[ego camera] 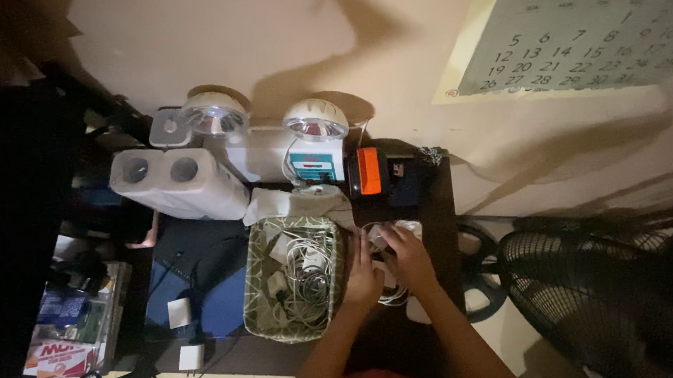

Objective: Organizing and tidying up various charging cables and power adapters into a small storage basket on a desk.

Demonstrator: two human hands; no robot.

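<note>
1. Two paper towel rolls [178, 183] lie side by side at the table's back left.
2. An emergency lamp unit [268, 134] with two round heads stands against the wall.
3. A wall calendar [586, 29] hangs upper right.
4. A black fan [605, 290] stands right of the table.

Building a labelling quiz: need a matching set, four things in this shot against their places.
Things:
1 woven basket
2 paper rolls
3 black fan
4 wall calendar

Places:
a far right of picture
b left of both hands, full of white cables
c upper right of picture
d beyond the basket, lying on their side

Pairs: 1-b, 2-d, 3-a, 4-c
</note>
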